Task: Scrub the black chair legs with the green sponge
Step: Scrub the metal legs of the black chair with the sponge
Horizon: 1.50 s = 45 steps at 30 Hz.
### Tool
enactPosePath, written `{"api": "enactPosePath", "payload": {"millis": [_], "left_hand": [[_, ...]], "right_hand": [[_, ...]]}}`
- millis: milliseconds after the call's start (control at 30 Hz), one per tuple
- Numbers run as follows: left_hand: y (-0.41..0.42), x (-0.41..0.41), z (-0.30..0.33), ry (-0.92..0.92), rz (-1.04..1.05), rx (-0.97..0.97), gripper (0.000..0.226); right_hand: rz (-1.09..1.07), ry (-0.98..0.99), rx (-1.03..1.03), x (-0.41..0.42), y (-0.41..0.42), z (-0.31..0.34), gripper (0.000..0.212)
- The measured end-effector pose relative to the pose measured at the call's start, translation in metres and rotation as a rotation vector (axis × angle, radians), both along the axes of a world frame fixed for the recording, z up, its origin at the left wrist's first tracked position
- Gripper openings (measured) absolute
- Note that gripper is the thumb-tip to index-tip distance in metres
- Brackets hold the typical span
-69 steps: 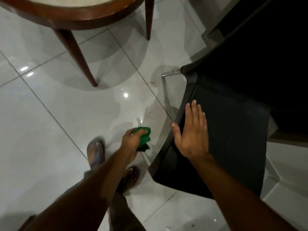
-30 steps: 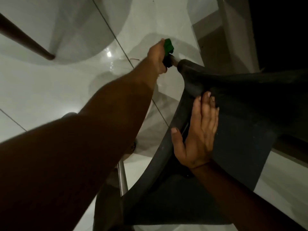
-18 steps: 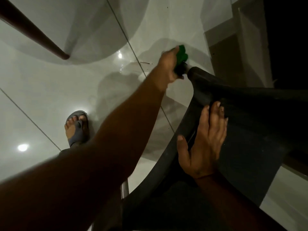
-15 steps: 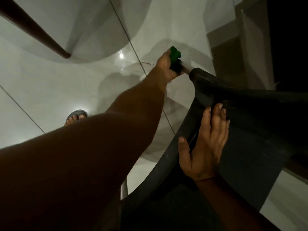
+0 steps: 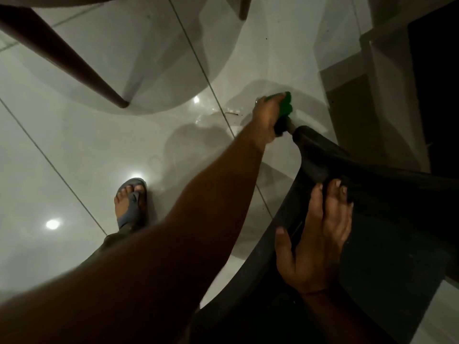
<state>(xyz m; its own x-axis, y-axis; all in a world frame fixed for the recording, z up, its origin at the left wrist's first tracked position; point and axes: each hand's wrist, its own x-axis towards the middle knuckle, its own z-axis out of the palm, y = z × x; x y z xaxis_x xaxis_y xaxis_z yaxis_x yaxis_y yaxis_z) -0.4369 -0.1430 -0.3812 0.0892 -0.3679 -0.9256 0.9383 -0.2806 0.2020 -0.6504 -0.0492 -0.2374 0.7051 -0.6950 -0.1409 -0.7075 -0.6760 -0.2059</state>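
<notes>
Keep left hand (image 5: 267,117) clenched round the green sponge (image 5: 285,105) on the chair leg (image 5: 289,125) at the seat's far corner, right hand (image 5: 315,242) flat, fingers spread, steadying the chair (image 5: 387,219), stroking lengthwise.

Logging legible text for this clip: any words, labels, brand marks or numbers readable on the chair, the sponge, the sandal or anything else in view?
None: no readable text anywhere in this view.
Black chair: plain dark surface, no label or mark visible.
Green sponge, held in the left hand: no print visible.
Sandal: no brand mark visible.
Floor tiles and wooden table leg: unmarked.
</notes>
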Motion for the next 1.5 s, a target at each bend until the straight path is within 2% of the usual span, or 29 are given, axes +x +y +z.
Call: {"api": "enactPosePath", "payload": {"millis": [67, 133, 233, 300, 367, 400, 500, 567, 633, 733, 800, 900, 1000, 1067, 1133, 1200, 1300, 1367, 1500], "left_hand": [[-0.001, 0.009, -0.017, 0.088, 0.043, 0.091, 0.03], [0.002, 0.008, -0.024, 0.18, 0.164, 0.1, 0.04], [0.025, -0.018, 0.002, 0.367, 0.38, -0.054, 0.049], [0.045, -0.036, 0.036, 0.45, 0.4, -0.159, 0.057], [0.058, -0.043, 0.069, 0.373, 0.378, -0.158, 0.056], [0.058, -0.041, 0.077, 0.266, 0.344, -0.147, 0.05], [0.037, -0.021, 0.087, -0.153, 0.017, -0.125, 0.035], [0.017, -0.004, 0.082, -0.261, -0.205, -0.105, 0.023], [0.003, 0.007, 0.063, -0.275, -0.354, -0.01, 0.024], [0.002, 0.013, 0.043, -0.15, -0.305, 0.066, 0.034], [0.007, 0.01, 0.045, -0.109, -0.24, 0.036, 0.034], [0.024, -0.004, 0.069, -0.173, -0.166, -0.087, 0.021], [0.065, -0.016, 0.092, -0.236, -0.086, -0.202, 0.038], [0.075, -0.016, 0.093, -0.252, -0.052, -0.245, 0.035], [0.062, -0.013, 0.092, -0.189, -0.089, -0.243, 0.034], [0.037, -0.009, 0.082, -0.155, -0.149, -0.155, 0.031], [0.011, 0.003, 0.063, -0.166, -0.199, -0.037, 0.015], [0.007, 0.008, 0.05, -0.136, -0.24, 0.005, 0.021], [0.019, 0.003, 0.057, -0.094, -0.228, -0.09, 0.021]], "right_hand": [[-0.012, -0.017, -0.008, 0.007, 0.005, -0.003, 0.087], [-0.017, -0.027, -0.022, 0.012, 0.006, -0.007, 0.086], [-0.007, -0.022, -0.049, 0.01, 0.002, -0.013, 0.085], [-0.009, -0.03, -0.053, 0.012, 0.002, -0.014, 0.085], [-0.011, -0.046, -0.052, 0.014, 0.003, -0.013, 0.085], [-0.012, -0.049, -0.051, 0.014, 0.005, -0.013, 0.085], [-0.025, -0.029, -0.06, 0.014, 0.004, -0.012, 0.084], [-0.024, -0.026, -0.068, 0.013, 0.005, -0.013, 0.084], [-0.026, -0.025, -0.081, 0.012, 0.005, -0.014, 0.085], [-0.028, -0.019, -0.099, 0.011, 0.005, -0.014, 0.086], [-0.027, -0.023, -0.088, 0.011, 0.006, -0.012, 0.086], [-0.024, -0.018, -0.073, 0.01, 0.006, -0.01, 0.086], [-0.015, -0.025, -0.069, 0.009, 0.005, -0.01, 0.085], [-0.01, -0.034, -0.062, 0.009, 0.006, -0.011, 0.085], [-0.015, -0.034, -0.057, 0.01, 0.006, -0.011, 0.084], [-0.033, -0.024, -0.064, 0.011, 0.006, -0.013, 0.084], [-0.031, -0.035, -0.079, 0.01, 0.006, -0.015, 0.084], [-0.018, -0.063, -0.085, 0.008, 0.005, -0.016, 0.084], [-0.043, -0.058, -0.033, 0.011, 0.004, -0.008, 0.086]]}}
